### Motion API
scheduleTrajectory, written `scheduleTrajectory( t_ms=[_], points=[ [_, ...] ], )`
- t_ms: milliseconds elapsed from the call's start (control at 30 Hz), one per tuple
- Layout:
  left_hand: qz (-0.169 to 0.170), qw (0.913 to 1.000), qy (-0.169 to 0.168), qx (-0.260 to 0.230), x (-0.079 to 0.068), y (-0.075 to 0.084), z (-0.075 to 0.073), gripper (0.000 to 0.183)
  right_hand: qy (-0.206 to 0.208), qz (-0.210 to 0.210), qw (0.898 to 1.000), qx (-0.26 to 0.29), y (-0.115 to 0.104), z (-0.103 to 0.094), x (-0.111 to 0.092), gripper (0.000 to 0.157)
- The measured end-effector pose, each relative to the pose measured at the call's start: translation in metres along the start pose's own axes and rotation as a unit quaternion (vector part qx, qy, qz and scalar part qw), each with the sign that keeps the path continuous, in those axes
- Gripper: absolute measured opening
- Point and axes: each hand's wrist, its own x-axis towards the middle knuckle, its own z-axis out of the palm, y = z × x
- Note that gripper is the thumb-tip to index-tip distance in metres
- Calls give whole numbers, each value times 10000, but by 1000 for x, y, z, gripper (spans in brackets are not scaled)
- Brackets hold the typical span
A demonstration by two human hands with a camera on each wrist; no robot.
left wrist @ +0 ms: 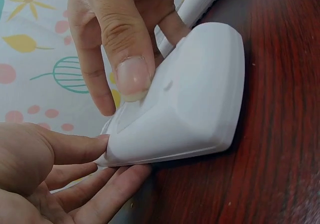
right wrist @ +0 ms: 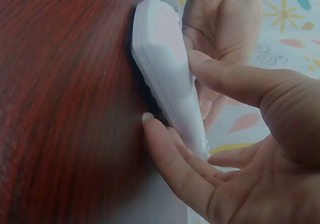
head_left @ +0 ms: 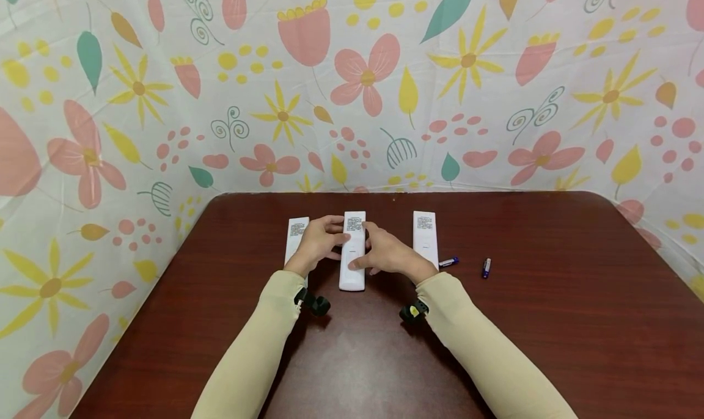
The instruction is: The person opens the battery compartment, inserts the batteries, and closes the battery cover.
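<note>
1. Working on the middle remote [head_left: 355, 243] with both hands; it lies back up on the table [head_left: 550, 321], between two others.
2. Progress-wise, I'd call it partway at best: what looks like its back cover [head_left: 352, 280] seems to be on. The left remote [head_left: 296, 231] and right remote [head_left: 425, 239] also lie back up, partly hidden by the person's arms. Can't tell if any has cells inside.
3. One battery [head_left: 448, 262] lies just beside the right remote and a loose cell [head_left: 486, 268] sits farther right, so those two look like leftover business.
4. Left hand [head_left: 316, 240] comes in from the side, thumb and fingers closed lightly on the remote's left edge.
5. Right hand [head_left: 389, 252] reaches across from the other side, thumb on the back face, fingers bent along the right edge; pretty snug pinch, though how hard it presses, no clue.
6. Both forearms angle inward, wrists low.
</note>
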Motion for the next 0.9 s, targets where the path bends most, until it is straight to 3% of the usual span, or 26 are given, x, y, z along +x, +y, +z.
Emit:
scheduleTrajectory(
  t_ms=[533,900],
  points=[
    [21,9998,139,139,-1,0,1,50,108,203,9993,-291,2,1,2,102],
    [-17,9994,181,288,-1,0,0,48,102,115,9993,-349,2,0,2,99]
  ],
)
